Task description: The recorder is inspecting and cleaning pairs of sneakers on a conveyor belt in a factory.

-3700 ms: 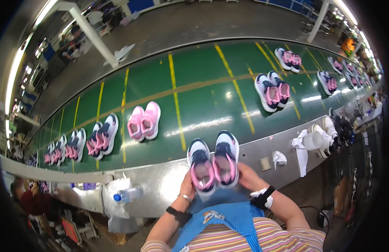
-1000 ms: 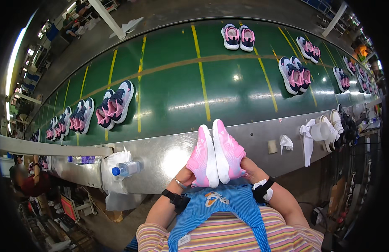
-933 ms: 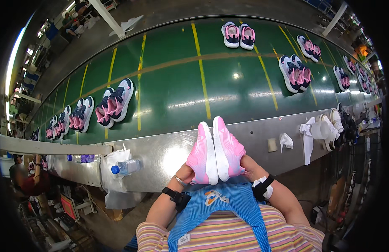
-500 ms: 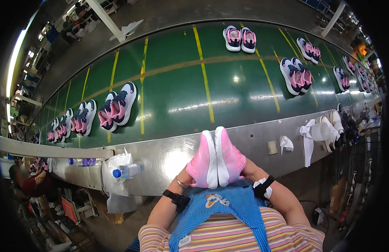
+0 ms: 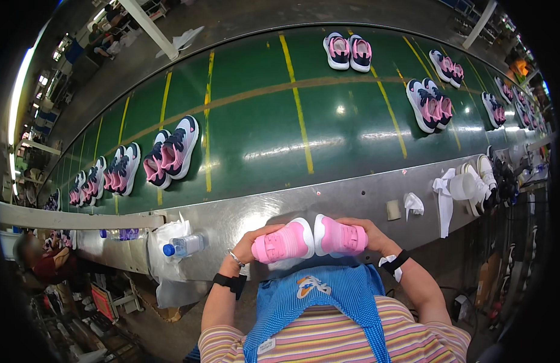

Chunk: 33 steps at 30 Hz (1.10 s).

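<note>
Two pink sneakers with white soles are held up in front of my blue apron (image 5: pixel 316 290), just above the near edge of the metal ledge (image 5: pixel 231 224). My left hand (image 5: pixel 248 243) wraps the outer end of the left pink sneaker (image 5: pixel 282 243). Around the outer end of the right pink sneaker (image 5: pixel 340 237) my right hand (image 5: pixel 372 233) is closed. The shoes' white-rimmed ends point toward each other, with a narrow gap between them. Their straps and uppers face up. Some of my fingers are hidden behind the shoes.
Beyond the ledge runs a green conveyor belt (image 5: pixel 250 133) with yellow lines, carrying several pairs of pink-and-navy sneakers (image 5: pixel 180 148). On the ledge lie a plastic bottle (image 5: pixel 188 245), a beige block (image 5: pixel 393 210), crumpled white cloth (image 5: pixel 414 204) and white shoes (image 5: pixel 485 172). Another person (image 5: pixel 47 260) is at far left.
The pink sneakers were upright, soles pressed together; now they are tipped apart, lower and closer to me, uppers turned up. My hands have moved outward. The belt's shoes have shifted slightly right.
</note>
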Motion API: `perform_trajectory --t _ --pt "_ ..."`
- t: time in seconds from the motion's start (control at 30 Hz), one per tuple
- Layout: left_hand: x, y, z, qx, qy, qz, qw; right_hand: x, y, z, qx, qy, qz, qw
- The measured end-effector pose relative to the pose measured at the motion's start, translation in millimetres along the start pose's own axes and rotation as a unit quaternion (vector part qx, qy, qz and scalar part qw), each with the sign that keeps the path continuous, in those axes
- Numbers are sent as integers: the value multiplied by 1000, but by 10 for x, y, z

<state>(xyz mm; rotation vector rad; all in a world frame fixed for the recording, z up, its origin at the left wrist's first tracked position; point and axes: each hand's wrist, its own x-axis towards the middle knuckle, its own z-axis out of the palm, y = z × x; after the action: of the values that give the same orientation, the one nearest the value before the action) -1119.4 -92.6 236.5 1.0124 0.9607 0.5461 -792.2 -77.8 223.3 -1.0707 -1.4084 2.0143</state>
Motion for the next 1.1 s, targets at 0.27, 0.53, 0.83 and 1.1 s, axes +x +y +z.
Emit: perform_trajectory --t 0.27,0.53,0.83,1.1 --pt "-245 142 -272 458 133 187 859 -169 -175 -30 -233 81 -118 962" --pt "-325 147 -29 640 269 164 701 -223 -174 120 -310 116 -107 938" --pt "92 -393 556 653 283 4 702 137 -45 685 -537 198 -37 819" --pt "-40 -342 -129 274 321 65 904 286 345 218 -44 219 54 973"
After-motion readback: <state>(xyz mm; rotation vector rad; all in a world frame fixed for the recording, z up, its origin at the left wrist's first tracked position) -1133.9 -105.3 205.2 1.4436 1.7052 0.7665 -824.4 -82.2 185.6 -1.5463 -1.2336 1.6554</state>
